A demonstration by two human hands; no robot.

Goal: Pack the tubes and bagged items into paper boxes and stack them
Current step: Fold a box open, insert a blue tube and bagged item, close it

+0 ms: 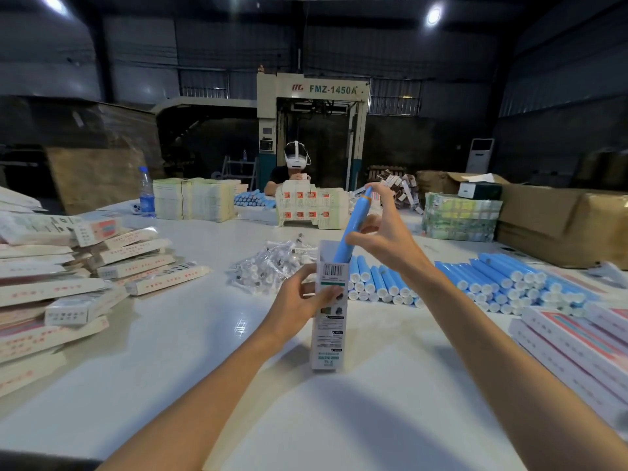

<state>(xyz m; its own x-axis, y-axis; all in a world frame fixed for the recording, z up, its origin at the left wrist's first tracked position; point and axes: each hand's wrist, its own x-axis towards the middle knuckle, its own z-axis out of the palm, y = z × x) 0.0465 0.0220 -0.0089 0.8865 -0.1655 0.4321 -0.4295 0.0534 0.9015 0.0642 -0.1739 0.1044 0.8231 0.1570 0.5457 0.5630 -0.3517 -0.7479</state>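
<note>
My left hand (pixel 302 297) grips a tall white paper box (pixel 329 331) that stands upright on the white table (pixel 190 338), open at its top. A blue tube (pixel 353 226) sticks out of the box's mouth, leaning to the right, lower end inside. My right hand (pixel 385 232) holds the tube near its upper part, thumb on its side and a finger at its tip. Behind the box lies a heap of small clear bagged items (pixel 268 270). To the right, blue tubes (pixel 492 283) lie piled with white caps facing me.
Filled white boxes (pixel 68 283) lie stacked at the left, flat boxes (pixel 577 345) at the right. Brown cartons (pixel 560 222) stand at the far right. A water bottle (pixel 146 193) and stacks of flat packaging (pixel 193 198) stand at the back, where another person (pixel 292 168) sits.
</note>
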